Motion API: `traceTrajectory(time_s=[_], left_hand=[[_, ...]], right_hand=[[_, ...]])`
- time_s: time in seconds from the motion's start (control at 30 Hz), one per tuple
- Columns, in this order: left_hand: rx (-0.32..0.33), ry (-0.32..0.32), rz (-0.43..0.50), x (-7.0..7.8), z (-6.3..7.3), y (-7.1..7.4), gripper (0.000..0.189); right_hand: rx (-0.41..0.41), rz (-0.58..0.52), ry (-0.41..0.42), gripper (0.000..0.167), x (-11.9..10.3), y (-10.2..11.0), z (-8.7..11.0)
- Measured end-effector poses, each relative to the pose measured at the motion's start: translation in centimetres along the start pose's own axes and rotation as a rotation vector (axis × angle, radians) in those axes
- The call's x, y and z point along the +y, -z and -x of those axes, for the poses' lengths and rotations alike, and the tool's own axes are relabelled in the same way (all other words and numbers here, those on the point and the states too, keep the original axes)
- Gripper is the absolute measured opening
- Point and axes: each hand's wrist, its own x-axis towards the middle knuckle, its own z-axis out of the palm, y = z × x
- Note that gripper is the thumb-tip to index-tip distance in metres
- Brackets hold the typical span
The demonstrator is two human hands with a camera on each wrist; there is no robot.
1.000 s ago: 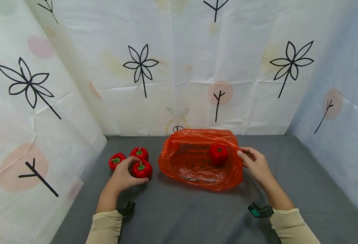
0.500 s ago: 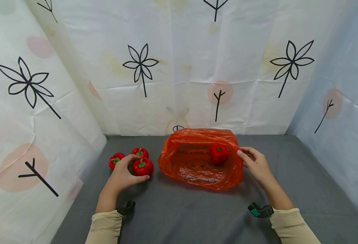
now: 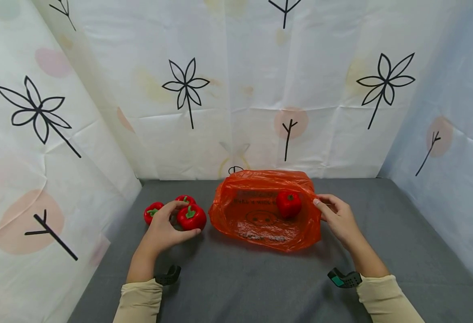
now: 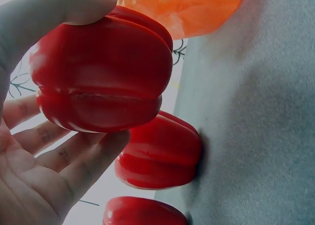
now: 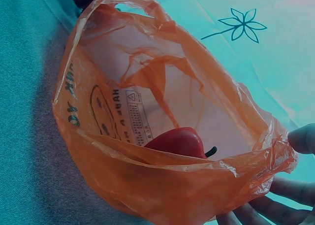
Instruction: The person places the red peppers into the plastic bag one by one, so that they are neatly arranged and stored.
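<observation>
The left hand (image 3: 164,233) grips a red pepper (image 3: 192,219), thumb on its near side and fingers on its far side, stem up; the left wrist view shows it held off the gray table (image 3: 244,287). Compared with half a second ago, it has shifted slightly right and far, and now hides more of the far pepper (image 3: 184,198). The right hand (image 3: 340,220) pinches the right rim of an orange bag (image 3: 260,179) between thumb and fingers; neither looks changed. In the head view a narrow gap parts the held pepper from the bag's left edge. The bag's mouth stands wide, one pepper (image 3: 288,205) inside at the right, its floor spreading left of that. The left pepper (image 3: 152,211) sits just beyond the left hand. The table stretches between both forearms and rightward; its far edge meets a patterned sheet (image 3: 228,89) close behind the bag.
</observation>
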Motion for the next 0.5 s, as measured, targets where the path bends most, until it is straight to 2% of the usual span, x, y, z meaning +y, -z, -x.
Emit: traceTrajectory(time_s=[0.3, 0.5], left_hand=[[0.009, -0.050, 0.032, 1.0, -0.1, -0.6, 0.074], [0.049, -0.091, 0.025, 1.7, -0.2, -0.5, 0.074]], right_hand=[[-0.003, 0.002, 0.001, 0.050, 0.1, -0.1, 0.0], [-0.002, 0.003, 0.006, 0.050, 0.2, -0.2, -0.1]])
